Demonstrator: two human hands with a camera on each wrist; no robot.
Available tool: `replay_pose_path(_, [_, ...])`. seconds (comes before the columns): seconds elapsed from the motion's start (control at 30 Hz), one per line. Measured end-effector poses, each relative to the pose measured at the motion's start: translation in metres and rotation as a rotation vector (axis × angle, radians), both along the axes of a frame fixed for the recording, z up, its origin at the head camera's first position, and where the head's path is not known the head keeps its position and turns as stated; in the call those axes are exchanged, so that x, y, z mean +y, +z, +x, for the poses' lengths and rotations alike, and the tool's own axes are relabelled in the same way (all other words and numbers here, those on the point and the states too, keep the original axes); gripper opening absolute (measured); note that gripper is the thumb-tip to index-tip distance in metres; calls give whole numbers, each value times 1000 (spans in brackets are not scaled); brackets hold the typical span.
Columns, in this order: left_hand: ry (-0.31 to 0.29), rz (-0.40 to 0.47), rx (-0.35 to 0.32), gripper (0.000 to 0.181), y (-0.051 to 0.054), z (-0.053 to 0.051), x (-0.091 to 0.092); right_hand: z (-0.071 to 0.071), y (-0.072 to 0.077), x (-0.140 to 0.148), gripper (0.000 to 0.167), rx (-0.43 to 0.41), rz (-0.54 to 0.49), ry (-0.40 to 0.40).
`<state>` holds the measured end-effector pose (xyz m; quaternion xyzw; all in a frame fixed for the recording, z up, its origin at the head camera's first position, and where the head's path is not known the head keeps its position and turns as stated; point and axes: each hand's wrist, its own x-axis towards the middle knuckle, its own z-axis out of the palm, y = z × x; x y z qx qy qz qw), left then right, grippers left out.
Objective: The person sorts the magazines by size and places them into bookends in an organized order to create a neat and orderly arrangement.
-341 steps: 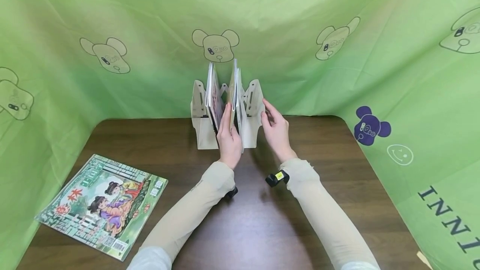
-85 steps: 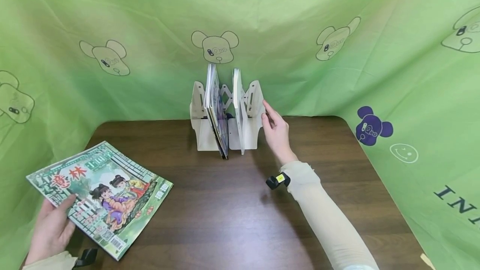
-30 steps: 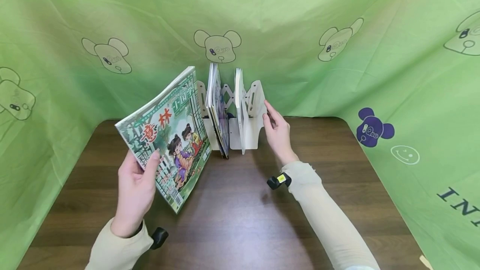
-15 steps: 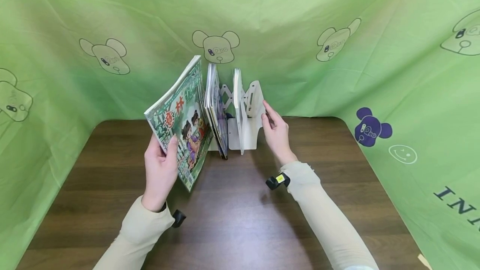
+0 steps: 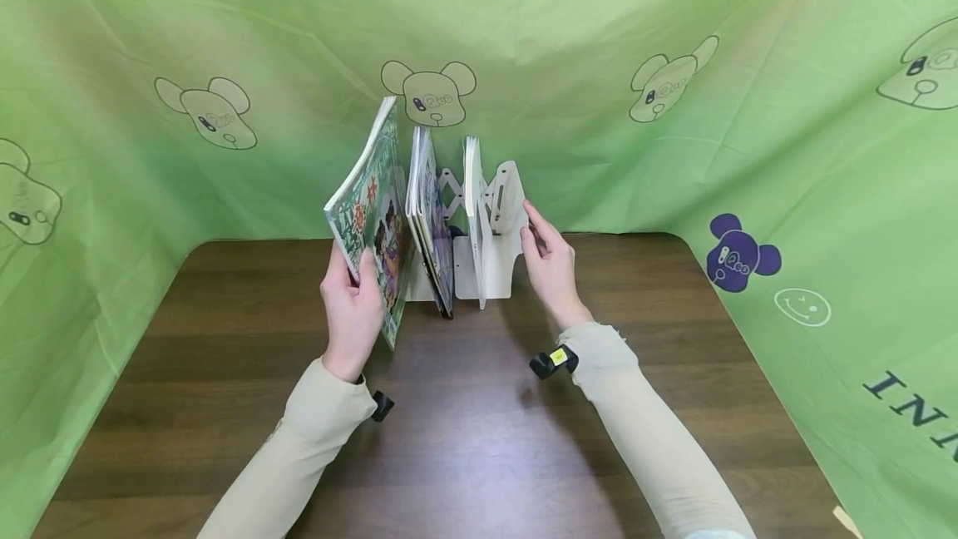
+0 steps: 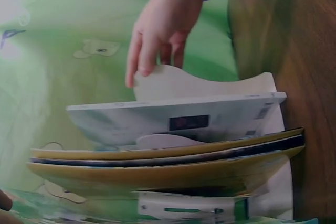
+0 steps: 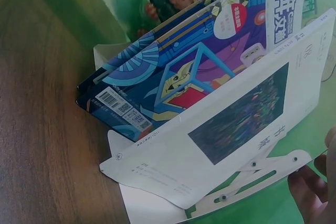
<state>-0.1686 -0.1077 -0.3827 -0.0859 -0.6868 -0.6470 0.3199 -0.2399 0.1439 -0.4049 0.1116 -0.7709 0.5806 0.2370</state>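
My left hand (image 5: 350, 306) grips a green-covered magazine (image 5: 383, 198) by its near edge, thumb on the illustrated front. It stands nearly upright at the left end of a white expandable book stand (image 5: 511, 198), covering that end plate. Whether it touches the stand cannot be told. My right hand (image 5: 552, 269) pinches the edge of the right end plate; fingers lie on both sides of it in the left wrist view. Inside the stand lean several magazines (image 7: 184, 72), the nearest with a blue and purple cover. Right of them is a thin white book (image 7: 236, 114).
A brown wooden table (image 5: 479, 439) lies beneath the stand. Green printed cloth (image 5: 569, 90) hangs behind and along both sides. Gaps show between the magazines and the white book, and between that book and the right end plate.
My left hand has lifted the green magazine off the table's left side, carried it right towards the stand and turned it upright. Earlier it was among the stand's books. My right hand stays put.
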Motion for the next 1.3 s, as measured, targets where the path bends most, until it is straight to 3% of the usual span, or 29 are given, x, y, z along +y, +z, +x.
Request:
replay_pose_path(0.27, [18, 7, 4, 41, -14, -17, 9, -25, -32, 11, 43, 1, -8, -4])
replay_pose_path(0.6, [102, 10, -13, 37, -31, -31, 18, -25, -31, 12, 43, 9, -16, 14])
replay_pose_path(0.83, [117, 31, -16, 37, -40, -35, 19, -24, -30, 13, 43, 0, -1, 10])
replay_pose_path(1.13, [113, 39, -34, 37, -45, -40, 19, 0, -1, 4, 42, -18, 0, 20])
replay_pose_path(1.3, [158, 8, -39, 39, -47, -39, 18, 1, 1, 4, 42, -17, 12, 25])
